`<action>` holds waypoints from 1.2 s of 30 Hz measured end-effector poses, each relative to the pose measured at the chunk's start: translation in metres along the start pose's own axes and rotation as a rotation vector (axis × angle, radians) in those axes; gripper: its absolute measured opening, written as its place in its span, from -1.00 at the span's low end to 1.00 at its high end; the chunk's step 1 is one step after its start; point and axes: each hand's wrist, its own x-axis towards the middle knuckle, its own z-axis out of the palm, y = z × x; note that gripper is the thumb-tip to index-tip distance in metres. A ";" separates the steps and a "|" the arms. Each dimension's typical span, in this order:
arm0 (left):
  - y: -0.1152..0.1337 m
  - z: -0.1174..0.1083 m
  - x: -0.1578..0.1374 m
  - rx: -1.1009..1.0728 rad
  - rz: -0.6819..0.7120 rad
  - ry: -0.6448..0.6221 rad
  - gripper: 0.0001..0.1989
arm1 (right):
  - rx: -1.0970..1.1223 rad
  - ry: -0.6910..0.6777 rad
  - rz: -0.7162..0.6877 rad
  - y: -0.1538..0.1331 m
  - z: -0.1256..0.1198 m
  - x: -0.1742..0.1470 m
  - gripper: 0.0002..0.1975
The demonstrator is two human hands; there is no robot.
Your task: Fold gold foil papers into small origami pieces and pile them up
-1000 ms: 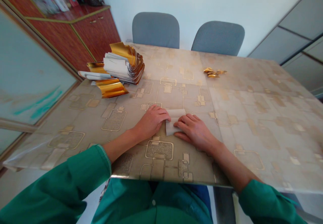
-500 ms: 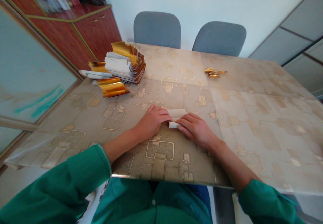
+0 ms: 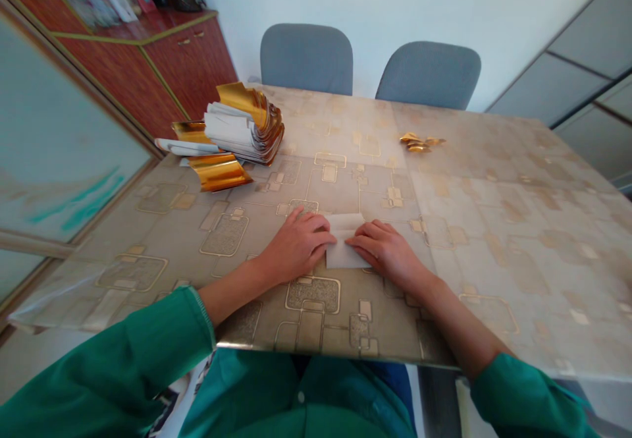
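A small white sheet of paper (image 3: 345,257) lies on the table in front of me, flat over most of its visible part, with a faint crease across it. My left hand (image 3: 301,240) is at its left edge, fingers curled and fingertips pressed on the paper. On the opposite side, my right hand (image 3: 388,250) has its thumb and fingers together on the right edge. Both hands cover parts of the sheet, and its underside is hidden.
A thick stack of gold-and-white foil paper (image 3: 230,132) rests at the back left, with a loose gold sheet (image 3: 220,171) beside it. Small folded gold pieces (image 3: 419,141) lie at the back right. Two grey chairs (image 3: 307,59) stand behind the patterned tablecloth (image 3: 494,227).
The near part of the paper, curled up before, now lies spread flat towards me. My left fingers have shifted slightly along its left edge; the right hand has hardly moved.
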 end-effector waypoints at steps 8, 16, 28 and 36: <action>0.005 0.009 0.011 0.034 -0.010 0.125 -0.87 | -0.043 0.091 0.128 0.014 0.003 0.015 -0.63; 0.007 0.016 0.007 0.090 -0.018 0.191 -0.90 | -0.031 0.056 0.157 0.023 0.008 0.034 -0.72; 0.011 0.015 0.011 0.096 -0.059 0.188 -0.46 | -0.015 0.113 0.103 0.015 0.007 0.030 -0.84; 0.013 0.019 0.013 0.077 -0.039 0.122 -0.78 | -0.117 0.016 0.041 0.006 0.000 0.019 -0.95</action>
